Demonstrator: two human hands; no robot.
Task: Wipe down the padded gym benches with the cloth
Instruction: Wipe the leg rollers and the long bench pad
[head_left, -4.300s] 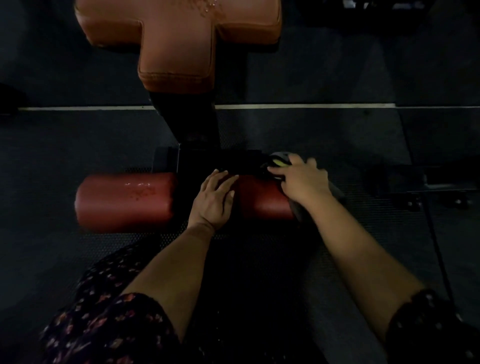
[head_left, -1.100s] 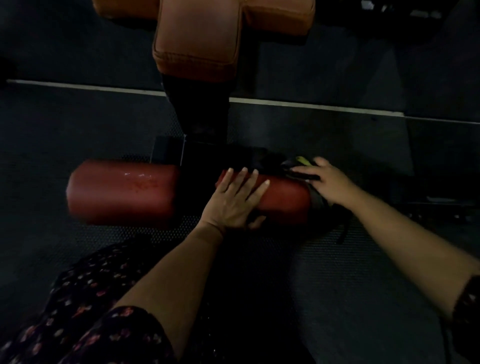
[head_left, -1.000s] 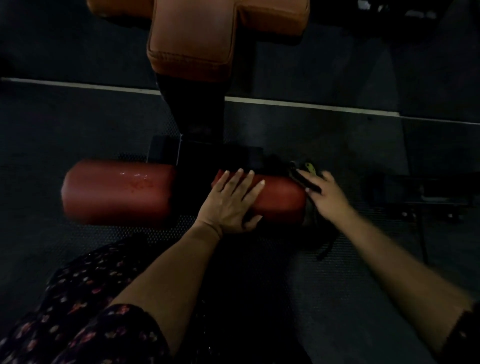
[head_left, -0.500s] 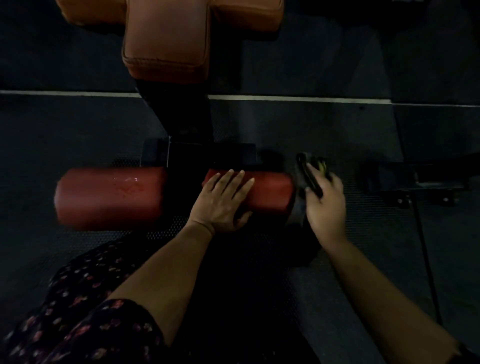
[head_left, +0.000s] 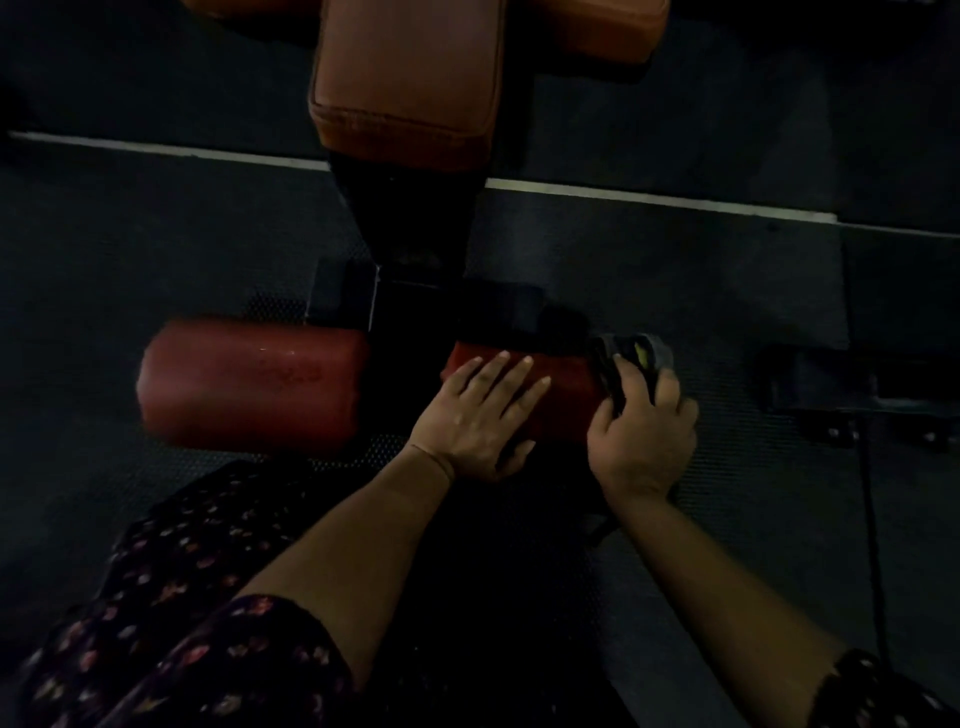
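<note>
Head view: the left hand (head_left: 480, 413) lies flat, fingers spread, on the right red roller pad (head_left: 563, 387). The right hand (head_left: 641, 436) has its fingers clenched around the dark cloth (head_left: 631, 356), pressed against that pad's right end. No writing is legible.

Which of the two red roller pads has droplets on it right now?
The left roller pad, the untouched one: wet specks glint on top. The right roller pad lies under the left hand.
</note>
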